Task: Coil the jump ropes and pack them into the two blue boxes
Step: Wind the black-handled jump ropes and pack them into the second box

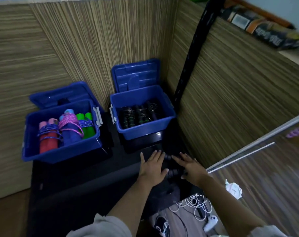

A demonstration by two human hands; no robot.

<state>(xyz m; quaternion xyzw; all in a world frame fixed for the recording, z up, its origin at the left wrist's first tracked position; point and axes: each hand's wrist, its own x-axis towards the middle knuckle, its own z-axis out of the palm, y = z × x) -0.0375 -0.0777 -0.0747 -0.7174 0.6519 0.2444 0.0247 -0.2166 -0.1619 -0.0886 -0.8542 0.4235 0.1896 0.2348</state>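
Note:
Two blue boxes stand open on a black table [76,177], lids leaning back against the wall. The left box [59,151] holds coiled ropes with red, blue and green handles [66,129]. The right box [143,132] holds coiled black ropes with green-ringed handles [138,115]. Near the table's right front corner lies a black jump rope [172,172], its handles showing between my hands. My left hand [153,165] lies flat with fingers spread, just left of the handles. My right hand [191,166] lies spread over their right side, touching them.
Striped wooden wall panels enclose the corner behind the boxes. A black shelf post [195,48] rises at the right, with boxed games [265,28] on a shelf. White cables [195,207] and a white controller [211,222] lie on the floor below.

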